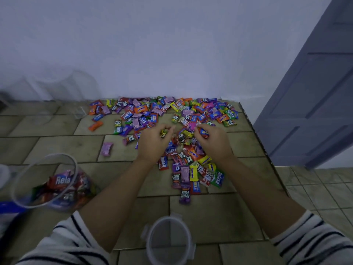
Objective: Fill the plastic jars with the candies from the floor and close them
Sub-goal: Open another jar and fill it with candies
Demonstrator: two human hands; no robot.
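Head view: looking down at a tiled floor [57, 146] that meets a pale wall [172, 44].
Candies [172, 119]: a wide scatter of small bright wrapped sweets fills the centre of the frame, from the foot of the wall down toward the person. Wrappers read Relaxa, mentos and Fruit Plus.
Left hand [154, 144]: just left of centre, over the pile, with the fingers curled around a few candies with yellow and dark wrappers.
Right hand [212, 142]: just right of centre, near the left hand but not touching it, with the fingers curled around a red and blue candy.
Sleeves [315, 240]: white with dark stripes, pushed up both forearms at the bottom corners.
Partly filled jar [57, 155]: lower left, clear plastic, tilted with its open mouth toward the camera and candies inside.
Empty jar [169, 243]: bottom centre between the forearms, clear, upright, lid off, with clip tabs around the rim.
Stray candies: a pink one [107, 149] and an orange one [95, 125] lie left of the main pile, apart from it.
Far jars [63, 87]: upper left against the wall, faint clear shapes, too blurred to count.
Door [309, 92]: grey-blue, panelled, along the right edge.
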